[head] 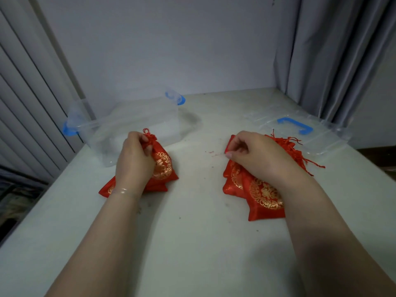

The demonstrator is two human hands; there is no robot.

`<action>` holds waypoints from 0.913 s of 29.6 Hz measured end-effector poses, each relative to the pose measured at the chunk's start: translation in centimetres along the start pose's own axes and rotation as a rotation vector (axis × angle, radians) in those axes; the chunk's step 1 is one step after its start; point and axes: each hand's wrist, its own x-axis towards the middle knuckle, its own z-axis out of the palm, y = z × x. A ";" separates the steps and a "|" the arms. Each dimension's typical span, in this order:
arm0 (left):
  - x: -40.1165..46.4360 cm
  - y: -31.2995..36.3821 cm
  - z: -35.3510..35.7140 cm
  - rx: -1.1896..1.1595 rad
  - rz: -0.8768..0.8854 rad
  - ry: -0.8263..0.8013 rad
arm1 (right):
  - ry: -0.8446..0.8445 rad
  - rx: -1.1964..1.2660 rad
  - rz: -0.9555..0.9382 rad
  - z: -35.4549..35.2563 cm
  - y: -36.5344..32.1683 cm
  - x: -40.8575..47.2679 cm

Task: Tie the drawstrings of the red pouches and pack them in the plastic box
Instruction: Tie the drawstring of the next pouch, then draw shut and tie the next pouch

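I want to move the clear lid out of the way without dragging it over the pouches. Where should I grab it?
Take the lid by its blue handle, reaching from above. It lies flat on the table with the handle up, and the pouch pile crowds its near edge.

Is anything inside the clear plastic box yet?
No pouches show through the plastic box; its clear walls reveal only the table. The left hand grips a red pouch in front of it, hiding part of the near wall's base.
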 end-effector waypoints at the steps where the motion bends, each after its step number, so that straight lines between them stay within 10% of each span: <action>1: 0.1 -0.5 0.1 0.115 -0.012 -0.033 | -0.007 -0.096 0.008 -0.2 0.0 -0.1; 9: -1.6 1.5 0.6 0.275 0.398 0.172 | -0.328 -0.337 0.175 -1.3 1.3 -0.3; 21: -5.1 4.6 2.7 -0.166 0.378 -0.564 | -0.029 -0.300 0.109 -0.4 1.5 0.6; 27: -5.1 4.8 3.0 -0.499 0.173 -0.744 | 0.036 0.209 -0.175 1.1 -1.3 0.0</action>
